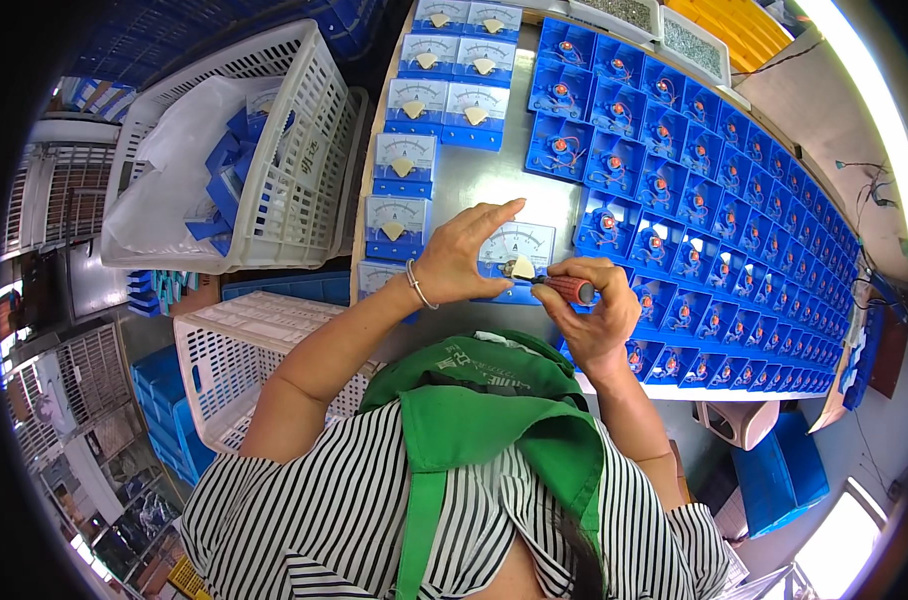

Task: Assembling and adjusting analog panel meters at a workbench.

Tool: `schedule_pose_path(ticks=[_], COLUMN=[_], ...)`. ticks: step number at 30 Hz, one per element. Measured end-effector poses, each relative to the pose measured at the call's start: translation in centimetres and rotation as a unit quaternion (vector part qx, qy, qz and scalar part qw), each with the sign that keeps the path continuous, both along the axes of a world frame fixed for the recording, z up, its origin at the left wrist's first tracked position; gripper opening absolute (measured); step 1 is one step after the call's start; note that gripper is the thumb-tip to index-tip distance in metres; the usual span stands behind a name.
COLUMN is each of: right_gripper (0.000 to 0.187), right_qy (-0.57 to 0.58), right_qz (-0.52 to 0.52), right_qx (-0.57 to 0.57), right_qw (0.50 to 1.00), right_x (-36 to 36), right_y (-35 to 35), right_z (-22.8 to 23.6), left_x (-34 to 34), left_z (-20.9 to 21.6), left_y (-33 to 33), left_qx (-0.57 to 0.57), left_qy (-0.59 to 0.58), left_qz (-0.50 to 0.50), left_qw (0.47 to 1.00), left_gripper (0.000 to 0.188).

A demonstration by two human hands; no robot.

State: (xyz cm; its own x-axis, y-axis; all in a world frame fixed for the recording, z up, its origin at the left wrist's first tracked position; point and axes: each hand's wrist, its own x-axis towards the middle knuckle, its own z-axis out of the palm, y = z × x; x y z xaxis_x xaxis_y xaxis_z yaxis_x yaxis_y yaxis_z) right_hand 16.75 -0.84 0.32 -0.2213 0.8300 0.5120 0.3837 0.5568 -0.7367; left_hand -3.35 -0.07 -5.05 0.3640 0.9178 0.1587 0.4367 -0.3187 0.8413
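Note:
A blue analog panel meter (535, 238) with a white scale and a cream-coloured piece at its lower middle lies on the metal worktop. My left hand (456, 262) spans its left side, thumb at the lower edge and index finger stretched along the top. In my right hand (611, 312) is a screwdriver (572, 289) with a red handle, pinched between thumb and fingers. Its shaft points left toward the meter's lower part, beside the cream piece; whether the tip touches a screw is too small to tell.
Finished-looking meters (404, 158) line the worktop's left side. Rows of open blue housings (660, 185) with orange-centred parts and wires fill the right. A white crate (319, 150) holding meters stands at left, and trays of small parts (696, 48) sit at the far edge.

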Motion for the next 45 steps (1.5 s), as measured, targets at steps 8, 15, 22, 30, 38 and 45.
schedule_pose_path(ticks=[8,15,22,30,38,45], right_gripper=[0.037,0.027,0.024,0.023,0.023,0.016], right_qy=[-0.002,0.034,0.147,0.164,0.154,0.288], right_qz=[0.049,0.220,0.069,0.030,0.018,0.043], right_qx=[-0.006,-0.191,-0.210,-0.232,-0.239,-0.309], right_qw=[0.999,0.956,0.964,0.958,0.958,0.905], right_x=[0.3,1.7,1.3,1.0,0.7,1.4], right_y=[-0.1,-0.6,-2.2,-1.9,-1.8,-1.7], right_z=[1.3,2.0,-0.1,-0.4,-0.5,1.9], left_x=[-0.1,-0.3,-0.2,-0.4,-0.2,-0.4], left_z=[0.0,-0.3,-0.3,-0.5,-0.4,-0.3], left_y=[-0.3,-0.6,-0.6,-0.6,-0.8,-1.2], left_qx=[0.002,-0.002,-0.004,-0.006,-0.030,-0.015], left_qy=[-0.003,0.003,0.002,0.002,0.010,0.004], left_qz=[0.009,0.016,0.034,0.042,0.035,0.015], left_qw=[1.000,1.000,0.999,0.999,0.999,1.000], left_gripper=[0.093,0.091,0.094,0.094,0.092,0.090])
